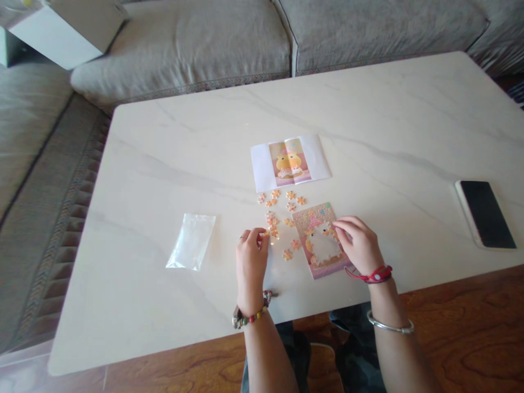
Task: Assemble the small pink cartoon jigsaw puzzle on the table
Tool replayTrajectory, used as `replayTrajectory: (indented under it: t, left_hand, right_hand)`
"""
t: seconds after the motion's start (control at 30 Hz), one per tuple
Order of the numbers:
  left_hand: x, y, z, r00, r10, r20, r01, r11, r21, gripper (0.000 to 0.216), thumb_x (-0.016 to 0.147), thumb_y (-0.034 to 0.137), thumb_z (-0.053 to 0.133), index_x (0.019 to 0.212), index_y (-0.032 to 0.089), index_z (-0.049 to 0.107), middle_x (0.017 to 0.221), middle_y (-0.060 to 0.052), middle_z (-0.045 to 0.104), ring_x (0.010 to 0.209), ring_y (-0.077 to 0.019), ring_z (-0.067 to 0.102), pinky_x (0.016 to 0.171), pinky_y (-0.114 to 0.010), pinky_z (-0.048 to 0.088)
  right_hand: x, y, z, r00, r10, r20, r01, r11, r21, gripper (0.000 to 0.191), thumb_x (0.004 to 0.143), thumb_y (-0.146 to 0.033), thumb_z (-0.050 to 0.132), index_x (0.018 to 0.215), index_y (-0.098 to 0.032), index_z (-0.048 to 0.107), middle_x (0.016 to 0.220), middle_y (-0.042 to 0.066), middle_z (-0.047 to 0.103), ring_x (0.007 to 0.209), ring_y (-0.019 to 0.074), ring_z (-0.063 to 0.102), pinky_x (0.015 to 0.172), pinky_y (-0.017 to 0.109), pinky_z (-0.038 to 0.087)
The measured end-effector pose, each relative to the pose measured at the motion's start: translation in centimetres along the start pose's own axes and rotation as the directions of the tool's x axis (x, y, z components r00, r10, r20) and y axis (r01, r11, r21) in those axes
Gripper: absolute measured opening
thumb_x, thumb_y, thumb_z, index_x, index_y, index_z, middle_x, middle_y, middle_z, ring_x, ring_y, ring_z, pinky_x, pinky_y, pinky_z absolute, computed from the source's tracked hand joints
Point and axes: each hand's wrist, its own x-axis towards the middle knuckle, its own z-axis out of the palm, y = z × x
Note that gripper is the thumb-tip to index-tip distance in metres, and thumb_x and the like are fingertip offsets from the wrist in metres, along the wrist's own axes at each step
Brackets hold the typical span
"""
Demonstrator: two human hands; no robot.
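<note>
A partly filled jigsaw puzzle [308,259] lies on the table, its border and top assembled around a white gap in the middle. My right hand [360,245] is at its right side, thumb and forefinger drawn close together on the puzzle; whatever they hold is too small to make out. Left of the puzzle, my left hand [251,256] pinches a small orange puzzle piece [266,233] beside a cluster of loose pieces [272,219]. More loose pieces [287,255] lie between my hand and the puzzle. Above them rests a creased sheet with a reference picture [290,161] of a yellow character.
A clear plastic bag [191,242] lies to the left on the marble-patterned white table [164,147]. A phone [486,214] sits near the right end. Beyond the table stand a grey sofa [196,43] and a white box [61,35].
</note>
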Motion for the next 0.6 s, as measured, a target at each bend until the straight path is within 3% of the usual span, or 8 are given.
replayTrajectory:
  t: [0.17,0.33,0.47,0.6]
  left_hand:
    - [-0.1,-0.6,-0.3,0.998,-0.05,-0.03,0.05,0.999,0.016,0.015,0.077,0.021,0.049,0.083,0.017,0.062,0.067,0.0,0.051,0.063,-0.0128,0.049,0.064,-0.026,0.039]
    - [-0.2,-0.9,-0.8,0.997,-0.066,-0.034,0.066,0.998,0.007,0.016,0.078,0.022,0.047,0.084,0.017,0.061,0.07,-0.001,0.052,0.064,-0.0133,0.05,0.065,-0.026,0.039]
    - [-0.3,-1.0,-1.1,0.997,-0.066,-0.036,0.066,0.998,-0.002,0.016,0.077,0.02,0.046,0.085,0.017,0.06,0.07,-0.001,0.052,0.064,-0.0129,0.05,0.065,-0.026,0.04]
    - [-0.4,-1.2,-1.3,0.997,-0.069,-0.027,0.069,0.998,-0.006,0.016,0.077,0.02,0.046,0.085,0.017,0.06,0.07,-0.001,0.052,0.063,-0.0127,0.05,0.064,-0.026,0.04]
  right_hand:
    - [0.0,-1.6,0.8,0.998,-0.069,0.01,0.068,0.997,0.02,0.022,0.079,-0.013,0.044,0.089,-0.02,0.062,0.09,0.007,0.061,0.082,0.0174,0.057,0.075,0.032,0.049]
    - [-0.4,-4.6,2.5,0.938,-0.242,0.247,0.222,0.969,0.106,0.025,0.074,-0.01,0.053,0.097,-0.02,0.059,0.097,0.007,0.058,0.09,0.0193,0.054,0.08,0.036,0.047]
    - [-0.7,-6.1,3.7,0.911,-0.249,0.329,0.226,0.968,0.109,0.032,0.07,-0.007,0.059,0.099,-0.019,0.058,0.097,0.007,0.056,0.09,0.0196,0.052,0.079,0.037,0.046]
    - [-0.7,-6.8,4.4,0.897,-0.249,0.366,0.24,0.968,0.07,0.022,0.069,-0.008,0.061,0.088,-0.019,0.06,0.091,0.006,0.057,0.084,0.0185,0.052,0.075,0.034,0.044]
